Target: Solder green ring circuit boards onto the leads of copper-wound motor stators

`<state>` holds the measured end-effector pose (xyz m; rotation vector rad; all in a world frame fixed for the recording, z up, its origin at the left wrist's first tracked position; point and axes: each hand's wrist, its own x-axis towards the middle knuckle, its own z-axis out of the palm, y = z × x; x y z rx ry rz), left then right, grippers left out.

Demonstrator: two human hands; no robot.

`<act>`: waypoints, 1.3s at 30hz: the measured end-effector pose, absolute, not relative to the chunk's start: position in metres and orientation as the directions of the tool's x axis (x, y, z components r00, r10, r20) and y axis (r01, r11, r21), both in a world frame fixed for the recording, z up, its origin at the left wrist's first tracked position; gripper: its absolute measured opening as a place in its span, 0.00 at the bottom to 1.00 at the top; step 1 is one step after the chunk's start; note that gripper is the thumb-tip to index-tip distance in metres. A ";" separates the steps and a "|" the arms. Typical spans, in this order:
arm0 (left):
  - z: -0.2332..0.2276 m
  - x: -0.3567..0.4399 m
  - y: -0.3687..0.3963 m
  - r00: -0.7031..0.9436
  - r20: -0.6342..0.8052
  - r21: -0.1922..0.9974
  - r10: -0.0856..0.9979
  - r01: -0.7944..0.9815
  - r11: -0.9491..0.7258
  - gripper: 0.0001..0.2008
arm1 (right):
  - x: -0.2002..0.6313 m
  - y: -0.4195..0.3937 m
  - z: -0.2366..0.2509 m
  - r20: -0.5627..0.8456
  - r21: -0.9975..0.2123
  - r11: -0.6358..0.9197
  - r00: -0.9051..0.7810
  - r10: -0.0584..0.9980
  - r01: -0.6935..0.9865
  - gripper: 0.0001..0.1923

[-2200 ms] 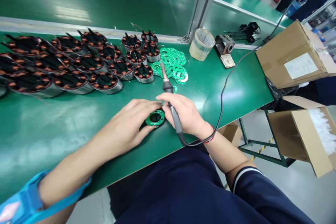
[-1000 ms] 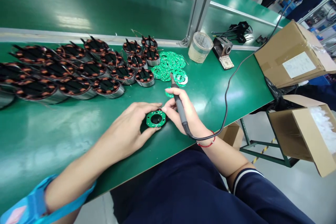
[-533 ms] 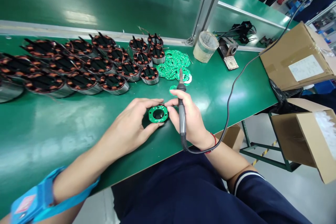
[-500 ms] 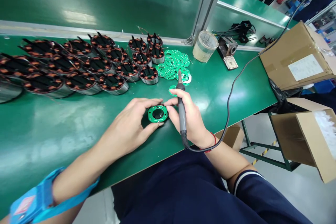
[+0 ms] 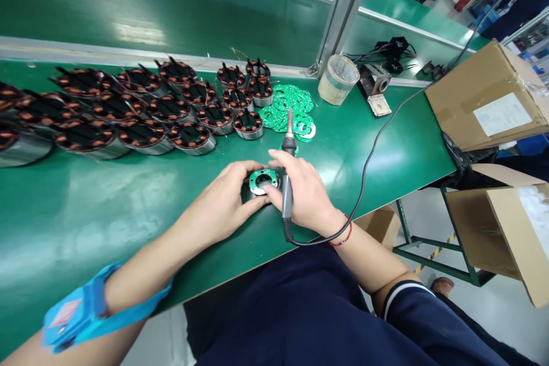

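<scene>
The left hand (image 5: 223, 206) curls around a round stator topped by a flat green ring-shaped circuit board (image 5: 263, 180), steadying it on the smooth green table (image 5: 107, 206) near the front edge. The right hand (image 5: 302, 194) pinches the board's rim with its fingertips while gripping a slim soldering iron (image 5: 286, 166) — metal tip pointing away. Behind lie copper-wound stators (image 5: 171, 111) in rows, a heap of green boards (image 5: 291, 106) and a translucent plastic cup (image 5: 338, 79).
</scene>
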<state>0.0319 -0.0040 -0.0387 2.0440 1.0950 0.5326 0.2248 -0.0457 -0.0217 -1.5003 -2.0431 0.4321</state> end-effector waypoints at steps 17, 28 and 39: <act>-0.039 0.015 0.007 0.540 0.068 0.797 0.839 0.477 -0.371 0.22 | 0.221 -0.050 -0.042 0.274 -0.598 0.339 -0.212 0.938 0.726 0.28; -0.041 0.015 0.014 0.596 0.418 0.427 0.686 0.538 -0.727 0.18 | 0.229 -0.046 -0.055 0.340 -0.702 0.395 -0.210 0.917 0.592 0.28; -0.027 0.027 0.032 0.305 -0.412 0.880 0.859 0.379 0.287 0.13 | 0.223 -0.045 -0.056 0.343 -0.596 0.454 -0.302 0.890 0.662 0.22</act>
